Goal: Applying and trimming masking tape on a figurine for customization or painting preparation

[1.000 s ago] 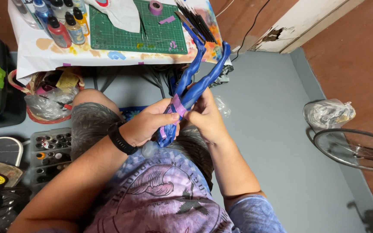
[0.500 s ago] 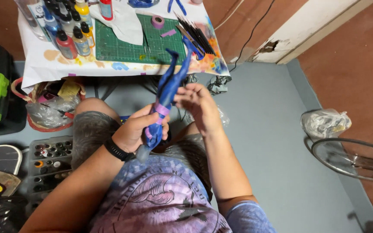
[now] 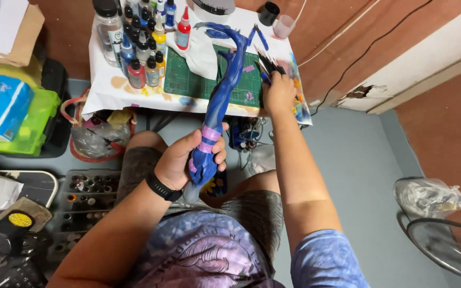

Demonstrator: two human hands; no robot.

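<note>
Model: a long blue painted piece (image 3: pixel 221 101) with pink bands stood tilted over the lap, its curved top reaching above the green mat (image 3: pixel 190 80).
Left hand (image 3: pixel 188 157): wrapped tight around the model's lower end, a black wristband (image 3: pixel 162 188) on the wrist.
Right hand (image 3: pixel 278 93): stretched to the table (image 3: pixel 108 90), closed on a bunch of dark brushes (image 3: pixel 267 63); the grip itself was partly hidden, so perhaps only loosely.
Hands: well apart.
Table: paint bottles (image 3: pixel 142 53) stood in a cluster left of the mat.
Floor: a tray of small pots (image 3: pixel 89 184) lay beside the left knee.
</note>
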